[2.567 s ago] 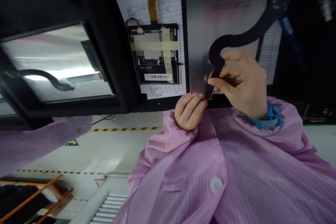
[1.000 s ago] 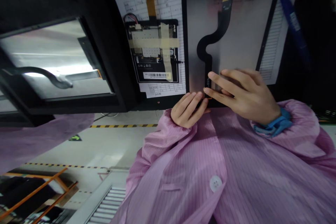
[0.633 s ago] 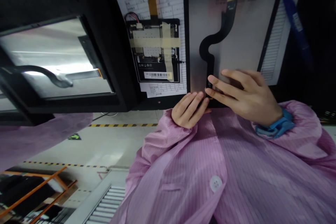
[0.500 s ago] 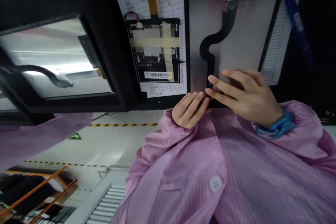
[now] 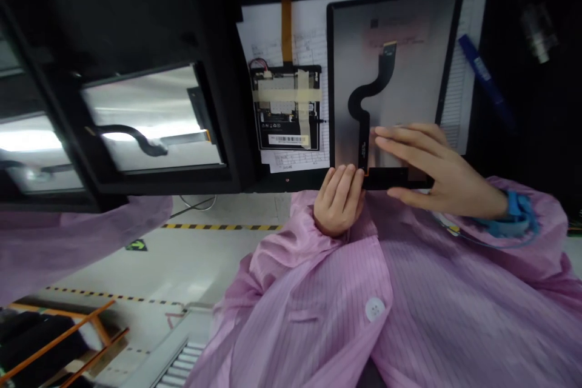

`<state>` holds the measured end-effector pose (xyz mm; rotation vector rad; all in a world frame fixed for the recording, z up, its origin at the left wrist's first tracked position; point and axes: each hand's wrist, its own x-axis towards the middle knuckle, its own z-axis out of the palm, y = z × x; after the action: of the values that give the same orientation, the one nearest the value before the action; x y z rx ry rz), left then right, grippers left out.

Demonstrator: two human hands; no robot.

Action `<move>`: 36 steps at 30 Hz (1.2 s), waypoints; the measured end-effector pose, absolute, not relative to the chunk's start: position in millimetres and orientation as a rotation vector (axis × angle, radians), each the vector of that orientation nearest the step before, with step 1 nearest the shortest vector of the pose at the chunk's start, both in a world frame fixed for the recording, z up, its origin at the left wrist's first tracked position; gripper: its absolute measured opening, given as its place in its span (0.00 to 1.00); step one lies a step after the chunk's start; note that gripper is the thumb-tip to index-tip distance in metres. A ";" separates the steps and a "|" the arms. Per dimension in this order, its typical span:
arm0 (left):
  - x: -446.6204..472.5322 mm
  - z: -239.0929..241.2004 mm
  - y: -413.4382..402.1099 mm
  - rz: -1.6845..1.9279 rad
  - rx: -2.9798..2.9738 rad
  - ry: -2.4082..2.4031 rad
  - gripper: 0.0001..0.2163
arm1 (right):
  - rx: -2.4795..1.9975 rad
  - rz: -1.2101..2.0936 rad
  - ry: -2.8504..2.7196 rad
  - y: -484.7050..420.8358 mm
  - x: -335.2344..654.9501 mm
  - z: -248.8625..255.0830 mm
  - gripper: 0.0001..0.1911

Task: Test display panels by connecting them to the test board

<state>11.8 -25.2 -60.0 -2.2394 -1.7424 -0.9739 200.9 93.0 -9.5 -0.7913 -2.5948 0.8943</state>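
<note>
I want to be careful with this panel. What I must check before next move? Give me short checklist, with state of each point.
1. Ribbon inside the panel's outline: ok, it lies in an S-curve over the panel's back.
2. Ribbon's lower joint sound: cannot tell, too small to judge.
3. Left hand in position: ok, fingers at the lower edge, by the ribbon's lower end.
4. Right hand not gripping the ribbon: ok, fingers extended just beside it.
5. Strap on the right wrist: ok.
6. Pen off the panel: ok, it lies to the right.
</note>
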 end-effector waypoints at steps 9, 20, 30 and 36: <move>10.5 -62.5 -24.2 -0.905 -2.236 -1.727 0.16 | -0.910 0.777 -2.690 75.5 211.1 -13.0 0.34; -40.6 4.0 68.5 -1.140 -2.268 -1.998 0.13 | -1.468 0.488 -2.426 148.8 165.7 21.0 0.27; -93.1 -49.9 180.3 -1.142 -1.835 -2.367 0.13 | -1.233 1.047 -2.334 179.3 128.6 16.3 0.13; -89.6 -32.0 178.6 -1.483 -1.991 -2.443 0.11 | -1.039 1.381 -2.207 170.2 124.3 15.5 0.28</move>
<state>-89.6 178.6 -32.0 -1.9909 -2.4427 -1.4835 124.3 170.2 15.5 -1.0391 -2.2071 1.3810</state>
